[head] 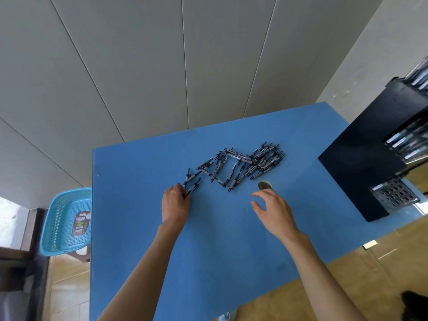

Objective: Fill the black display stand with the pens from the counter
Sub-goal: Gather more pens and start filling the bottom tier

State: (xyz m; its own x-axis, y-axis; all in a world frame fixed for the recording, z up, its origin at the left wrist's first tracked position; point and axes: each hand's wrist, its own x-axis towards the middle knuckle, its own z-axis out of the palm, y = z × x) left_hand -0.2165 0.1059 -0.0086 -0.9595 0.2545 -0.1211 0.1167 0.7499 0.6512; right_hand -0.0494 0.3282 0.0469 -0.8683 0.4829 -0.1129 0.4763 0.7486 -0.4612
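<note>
Dozens of slim pens (pixel 240 164) — grey barrels with dark caps and tips, too tangled to count — lie scattered on the smooth, matte blue counter (pixel 208 251), thickest toward the right of the heap. The left hand (pixel 175 205) has its grip clenched round a couple of pens at the heap's left end. The right hand (pixel 273 209) hovers with fingers spread, its grip released, just beside one small round disc (pixel 264 184). At the counter's right edge stands the black display stand (pixel 361 158) — flat dark panels, tiers holding pens, and a perforated metal tray at the bottom. One turquoise plastic mesh basket (pixel 67 221) sits left of the counter.
</note>
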